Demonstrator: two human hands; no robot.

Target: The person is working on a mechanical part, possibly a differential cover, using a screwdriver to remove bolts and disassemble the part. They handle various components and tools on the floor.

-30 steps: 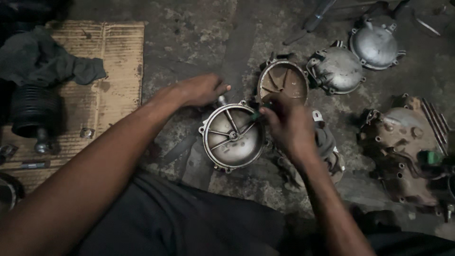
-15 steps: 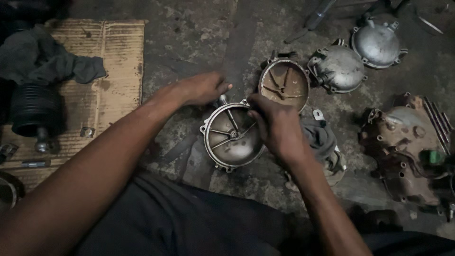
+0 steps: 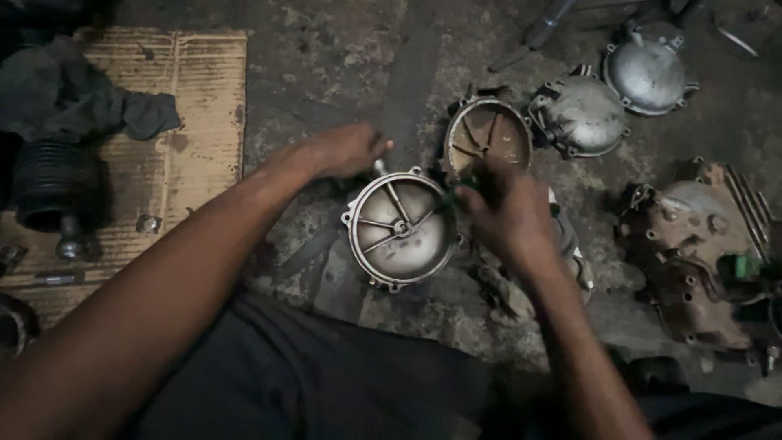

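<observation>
Both hands worked one round metal cover (image 3: 401,230) on the floor (image 3: 342,65).
Left hand (image 3: 346,151) closed on its far rim; right hand (image 3: 509,213) gripped the right edge; best kept steady, cover pressed flat.

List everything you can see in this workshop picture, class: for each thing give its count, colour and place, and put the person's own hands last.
Round ribbed metal cover: one, grey, centre of the floor, hollow side up.
Round rust-stained metal cover: one, brownish, just behind the first.
Domed metal covers: two, silver-grey, upper right.
Rusty engine casing: one, brown, right edge.
Flat cardboard sheet: one, tan, on the left.
Crumpled cloth: one, dark, on the cardboard's far end.
Ribbed rubber boot: one, black, on the left edge.
Left hand: at the grey cover's far rim.
Right hand: on its right rim; what it grips is hidden.
</observation>
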